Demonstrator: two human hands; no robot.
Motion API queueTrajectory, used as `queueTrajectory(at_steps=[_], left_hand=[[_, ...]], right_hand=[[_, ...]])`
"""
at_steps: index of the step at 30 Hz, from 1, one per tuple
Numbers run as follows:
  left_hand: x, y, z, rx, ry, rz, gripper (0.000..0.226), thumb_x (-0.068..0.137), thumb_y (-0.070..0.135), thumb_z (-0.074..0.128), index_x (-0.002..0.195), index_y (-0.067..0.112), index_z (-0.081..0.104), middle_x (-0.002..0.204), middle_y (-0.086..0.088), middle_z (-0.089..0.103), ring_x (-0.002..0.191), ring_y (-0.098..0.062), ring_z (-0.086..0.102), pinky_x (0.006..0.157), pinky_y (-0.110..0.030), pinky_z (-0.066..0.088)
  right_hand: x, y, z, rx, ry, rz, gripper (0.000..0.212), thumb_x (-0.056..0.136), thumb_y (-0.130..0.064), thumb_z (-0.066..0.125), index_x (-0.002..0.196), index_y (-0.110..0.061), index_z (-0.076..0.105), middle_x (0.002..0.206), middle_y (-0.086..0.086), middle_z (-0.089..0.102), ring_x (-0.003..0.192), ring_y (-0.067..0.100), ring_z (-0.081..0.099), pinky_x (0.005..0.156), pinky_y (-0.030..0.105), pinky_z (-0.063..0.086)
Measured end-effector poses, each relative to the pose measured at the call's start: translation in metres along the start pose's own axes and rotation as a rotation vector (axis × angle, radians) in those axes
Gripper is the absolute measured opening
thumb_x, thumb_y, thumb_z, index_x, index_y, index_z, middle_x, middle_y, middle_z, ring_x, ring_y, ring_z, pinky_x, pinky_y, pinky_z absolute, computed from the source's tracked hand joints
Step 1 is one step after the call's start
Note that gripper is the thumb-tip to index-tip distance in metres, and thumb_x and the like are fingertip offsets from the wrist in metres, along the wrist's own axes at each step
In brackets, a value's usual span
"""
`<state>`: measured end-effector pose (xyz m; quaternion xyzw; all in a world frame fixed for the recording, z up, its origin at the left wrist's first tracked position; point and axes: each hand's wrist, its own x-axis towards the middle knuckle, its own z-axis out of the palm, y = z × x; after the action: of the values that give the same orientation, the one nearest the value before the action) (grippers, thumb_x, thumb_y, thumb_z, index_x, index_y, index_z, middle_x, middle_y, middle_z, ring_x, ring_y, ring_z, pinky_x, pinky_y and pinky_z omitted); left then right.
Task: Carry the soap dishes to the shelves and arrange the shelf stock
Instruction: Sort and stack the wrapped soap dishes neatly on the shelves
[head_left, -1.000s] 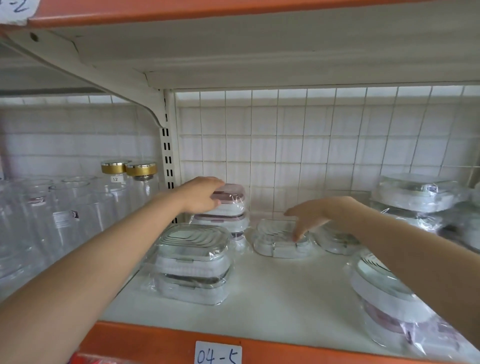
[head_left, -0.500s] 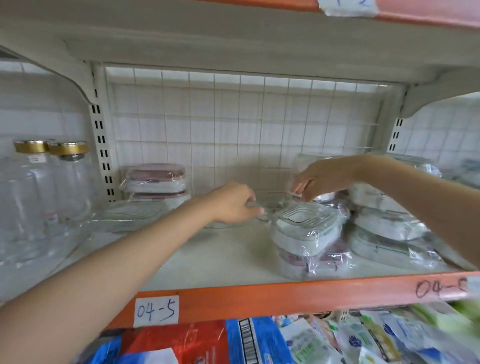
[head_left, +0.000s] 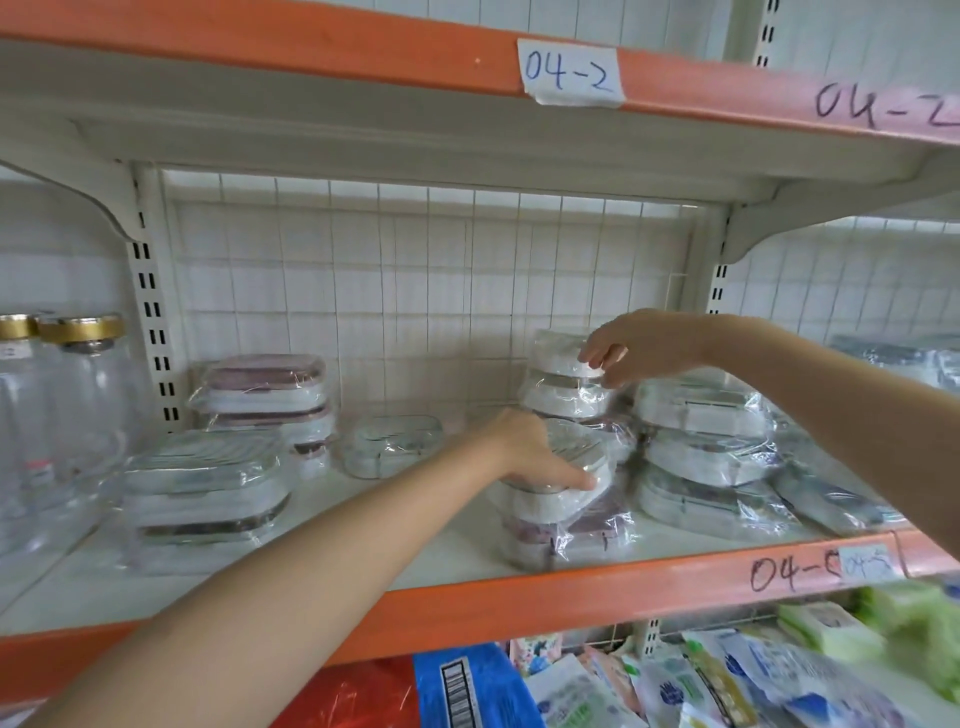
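Plastic-wrapped soap dishes stand in stacks on the white shelf (head_left: 322, 566). My left hand (head_left: 524, 449) grips the top dish of the front middle stack (head_left: 566, 499), fingers curled over its clear ridged lid. My right hand (head_left: 639, 345) is above the back stack (head_left: 563, 384), pinching the edge of its top dish. More stacks lie at the right (head_left: 701, 447), at the front left (head_left: 202, 488) and at the back left (head_left: 265, 387). A single dish (head_left: 392, 449) sits in the middle at the back.
Glass jars with gold lids (head_left: 80, 384) fill the bay to the left. A wire grid (head_left: 415, 291) backs the shelf. The upper shelf's orange edge (head_left: 311, 57) hangs overhead. Packets (head_left: 701, 680) crowd the shelf below.
The view has risen and swung right. My left hand moved from the back-left stack to the front middle stack. My right hand went up from the low dish to the back stack's top.
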<state>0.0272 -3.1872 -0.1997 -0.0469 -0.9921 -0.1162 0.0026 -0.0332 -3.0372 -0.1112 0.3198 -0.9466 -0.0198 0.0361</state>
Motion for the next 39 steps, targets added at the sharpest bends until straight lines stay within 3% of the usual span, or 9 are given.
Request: queueTrajectory(at_steps=[1, 3, 9, 16, 21, 30, 33, 36, 39], left_hand=[[0.001, -0.003, -0.002, 0.006, 0.010, -0.018, 0.057, 0.077, 0.068, 0.062, 0.070, 0.011, 0.056, 0.087, -0.008, 0.062, 0.079, -0.022, 0.053, 0.065, -0.028, 0.039], [-0.002, -0.010, -0.011, -0.008, 0.031, -0.057, 0.053, 0.075, 0.065, 0.065, 0.066, 0.015, 0.053, 0.072, 0.000, 0.053, 0.071, -0.017, 0.051, 0.057, -0.027, 0.036], [-0.012, -0.049, -0.046, -0.015, 0.131, -0.176, 0.058, 0.067, 0.068, 0.070, 0.065, 0.015, 0.047, 0.062, 0.002, 0.050, 0.056, -0.016, 0.047, 0.050, -0.027, 0.029], [-0.006, -0.087, -0.067, 0.055, 0.172, -0.261, 0.065, 0.062, 0.074, 0.068, 0.085, 0.013, 0.060, 0.078, 0.002, 0.059, 0.074, -0.016, 0.057, 0.059, -0.029, 0.038], [0.006, -0.107, -0.070, 0.041, 0.192, -0.308, 0.064, 0.064, 0.069, 0.071, 0.096, 0.015, 0.062, 0.095, 0.000, 0.064, 0.087, -0.016, 0.060, 0.068, -0.029, 0.045], [0.051, -0.133, -0.067, 0.081, 0.100, -0.327, 0.064, 0.062, 0.057, 0.079, 0.108, 0.016, 0.061, 0.104, 0.000, 0.065, 0.095, -0.019, 0.061, 0.084, -0.033, 0.053], [0.063, -0.139, -0.068, 0.089, 0.038, -0.329, 0.064, 0.067, 0.053, 0.079, 0.112, 0.012, 0.059, 0.109, -0.001, 0.063, 0.098, -0.021, 0.060, 0.083, -0.031, 0.050], [0.067, -0.145, -0.063, 0.073, -0.047, -0.315, 0.052, 0.075, 0.046, 0.076, 0.109, 0.012, 0.057, 0.108, -0.001, 0.060, 0.096, -0.021, 0.059, 0.075, -0.028, 0.046], [0.067, -0.155, -0.057, 0.071, -0.078, -0.311, 0.052, 0.077, 0.044, 0.074, 0.116, 0.012, 0.058, 0.115, -0.001, 0.061, 0.102, -0.021, 0.059, 0.086, -0.032, 0.050]], right_hand=[[0.004, 0.003, -0.001, 0.001, 0.021, 0.009, 0.044, 0.090, -0.021, 0.061, 0.133, -0.019, 0.051, 0.129, -0.002, 0.056, 0.119, 0.018, 0.051, 0.107, 0.035, 0.038], [0.013, 0.007, 0.000, -0.001, 0.076, 0.022, 0.045, 0.089, -0.022, 0.061, 0.133, -0.017, 0.051, 0.129, 0.001, 0.056, 0.119, 0.019, 0.051, 0.105, 0.034, 0.038], [0.039, 0.021, 0.006, 0.041, 0.251, 0.037, 0.047, 0.083, -0.015, 0.066, 0.126, -0.010, 0.049, 0.123, 0.009, 0.048, 0.104, 0.019, 0.048, 0.088, 0.027, 0.040], [0.062, 0.036, -0.005, 0.073, 0.003, 0.099, 0.073, 0.084, -0.001, 0.054, 0.148, -0.018, 0.023, 0.150, 0.003, 0.028, 0.138, 0.022, 0.030, 0.112, 0.038, 0.030], [0.079, 0.046, -0.006, 0.026, -0.180, 0.140, 0.091, 0.078, -0.008, 0.057, 0.149, -0.038, 0.008, 0.158, -0.006, 0.016, 0.143, 0.022, 0.023, 0.113, 0.044, 0.026], [0.100, 0.052, -0.006, 0.109, -0.323, 0.046, 0.096, 0.077, 0.003, 0.059, 0.150, -0.035, 0.009, 0.158, -0.001, 0.015, 0.144, 0.026, 0.016, 0.113, 0.040, 0.015], [0.105, 0.053, -0.008, 0.089, -0.339, 0.045, 0.103, 0.072, -0.005, 0.072, 0.149, -0.036, 0.012, 0.157, 0.002, 0.016, 0.143, 0.027, 0.018, 0.112, 0.040, 0.018], [0.108, 0.050, -0.010, 0.103, -0.331, 0.063, 0.117, 0.048, -0.020, 0.074, 0.148, -0.036, 0.016, 0.157, 0.000, 0.014, 0.144, 0.028, 0.015, 0.114, 0.043, 0.017], [0.110, 0.047, -0.007, 0.125, -0.310, 0.066, 0.114, 0.054, -0.016, 0.079, 0.149, -0.031, 0.018, 0.156, -0.001, 0.015, 0.144, 0.027, 0.014, 0.115, 0.044, 0.017]])
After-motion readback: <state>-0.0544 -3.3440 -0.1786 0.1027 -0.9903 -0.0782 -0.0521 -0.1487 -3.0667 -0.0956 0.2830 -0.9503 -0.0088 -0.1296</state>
